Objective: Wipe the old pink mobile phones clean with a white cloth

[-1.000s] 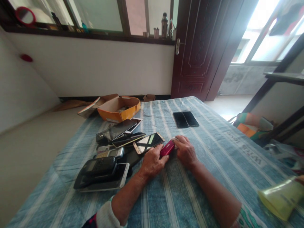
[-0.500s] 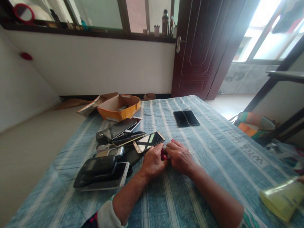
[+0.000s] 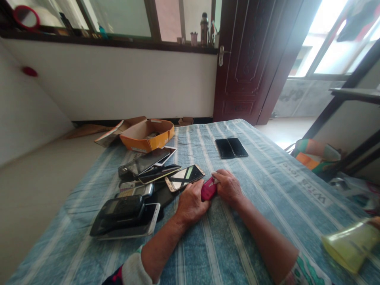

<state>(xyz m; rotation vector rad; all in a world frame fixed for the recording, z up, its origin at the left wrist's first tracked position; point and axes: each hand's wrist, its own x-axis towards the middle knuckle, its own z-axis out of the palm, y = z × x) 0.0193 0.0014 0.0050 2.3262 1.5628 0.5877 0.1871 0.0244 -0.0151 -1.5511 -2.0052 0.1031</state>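
Centrally, hands (image 3: pixel 209 196) gripping pink phone (image 3: pixel 209 189) above striped cloth (image 3: pixel 252 237).

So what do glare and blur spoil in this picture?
Head view: window at upper right washed out by glare; head view: gold-rimmed phone mirrors light crossed by dark bars; head view: marking on the pink item too small and soft to read.

A round, red-rimmed mirror (image 3: pixel 26 18) stands at ten o'clock on the dark ledge (image 3: pixel 118 42), a flask (image 3: pixel 204 31) near twelve. The dark red door (image 3: pixel 246 51) is at one, a bright window (image 3: pixel 329 51) at two, translucent yellow plastic (image 3: pixel 346 246) at four.
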